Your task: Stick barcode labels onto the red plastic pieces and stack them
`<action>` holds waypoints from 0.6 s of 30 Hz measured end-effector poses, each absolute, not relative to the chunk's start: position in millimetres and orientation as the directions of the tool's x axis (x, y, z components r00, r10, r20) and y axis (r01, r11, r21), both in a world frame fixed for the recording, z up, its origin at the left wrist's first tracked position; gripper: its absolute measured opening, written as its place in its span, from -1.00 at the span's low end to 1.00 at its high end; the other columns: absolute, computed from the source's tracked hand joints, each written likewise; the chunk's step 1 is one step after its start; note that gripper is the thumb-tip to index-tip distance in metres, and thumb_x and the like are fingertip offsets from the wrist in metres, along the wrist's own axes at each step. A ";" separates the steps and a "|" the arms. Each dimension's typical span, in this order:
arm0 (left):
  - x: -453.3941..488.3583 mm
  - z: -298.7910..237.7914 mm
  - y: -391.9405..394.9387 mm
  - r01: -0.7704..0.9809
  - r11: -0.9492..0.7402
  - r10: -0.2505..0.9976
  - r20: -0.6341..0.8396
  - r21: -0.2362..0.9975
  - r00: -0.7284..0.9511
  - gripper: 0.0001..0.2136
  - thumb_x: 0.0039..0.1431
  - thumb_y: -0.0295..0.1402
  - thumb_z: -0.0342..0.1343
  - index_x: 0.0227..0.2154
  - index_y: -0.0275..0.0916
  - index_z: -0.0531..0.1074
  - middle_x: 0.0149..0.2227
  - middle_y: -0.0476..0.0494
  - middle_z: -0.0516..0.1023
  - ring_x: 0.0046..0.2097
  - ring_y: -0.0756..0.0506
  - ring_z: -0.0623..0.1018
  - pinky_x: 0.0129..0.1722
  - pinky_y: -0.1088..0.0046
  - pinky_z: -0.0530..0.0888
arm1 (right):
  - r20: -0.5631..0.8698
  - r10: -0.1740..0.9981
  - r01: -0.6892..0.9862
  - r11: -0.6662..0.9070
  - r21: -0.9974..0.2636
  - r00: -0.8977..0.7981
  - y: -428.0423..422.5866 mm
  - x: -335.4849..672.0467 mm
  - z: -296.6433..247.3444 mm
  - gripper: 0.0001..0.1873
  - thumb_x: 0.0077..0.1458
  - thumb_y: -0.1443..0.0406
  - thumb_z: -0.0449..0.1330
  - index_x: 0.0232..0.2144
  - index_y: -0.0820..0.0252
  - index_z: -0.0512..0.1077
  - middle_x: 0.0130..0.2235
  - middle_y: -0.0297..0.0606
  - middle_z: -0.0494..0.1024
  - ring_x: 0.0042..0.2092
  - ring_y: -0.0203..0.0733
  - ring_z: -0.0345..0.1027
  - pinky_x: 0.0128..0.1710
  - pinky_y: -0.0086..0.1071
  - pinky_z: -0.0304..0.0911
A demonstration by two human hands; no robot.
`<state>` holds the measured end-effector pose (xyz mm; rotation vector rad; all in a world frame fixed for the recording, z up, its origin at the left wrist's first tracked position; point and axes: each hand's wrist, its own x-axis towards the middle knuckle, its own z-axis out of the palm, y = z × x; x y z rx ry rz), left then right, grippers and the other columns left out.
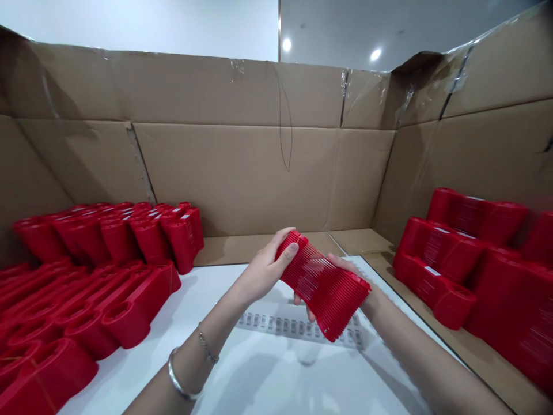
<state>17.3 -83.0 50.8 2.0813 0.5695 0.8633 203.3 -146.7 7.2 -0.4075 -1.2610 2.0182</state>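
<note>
We are grasping the red plastic stack between left hand and right hand, fingers clenched at both ends for even support, above the desk.

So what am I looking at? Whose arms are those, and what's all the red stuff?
This picture comes from a camera worn on a person's head, so you see what they see. The arms are that person's own. Their left hand and right hand are holding a stack of thin red plastic pieces between them. More red stacks lie on the white table to the left, and other red stacks sit to the right. Below the hands is a strip of barcode labels. Behind everything stand brown cardboard walls.
</note>
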 end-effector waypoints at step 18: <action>21.4 25.5 -56.8 -0.010 -0.539 0.823 0.529 0.842 0.207 -0.61 0.21 -0.02 -0.13 -0.05 -0.18 0.21 -0.16 -0.16 0.46 -0.17 -0.09 0.49 -0.19 0.35 0.42 | 0.019 0.989 -0.555 -0.066 -0.829 -0.145 -131.4 221.5 17.4 -0.45 0.11 -0.12 -0.11 -0.20 0.11 0.41 -0.26 -0.20 0.51 -0.25 -0.15 0.39 -0.23 -0.22 0.27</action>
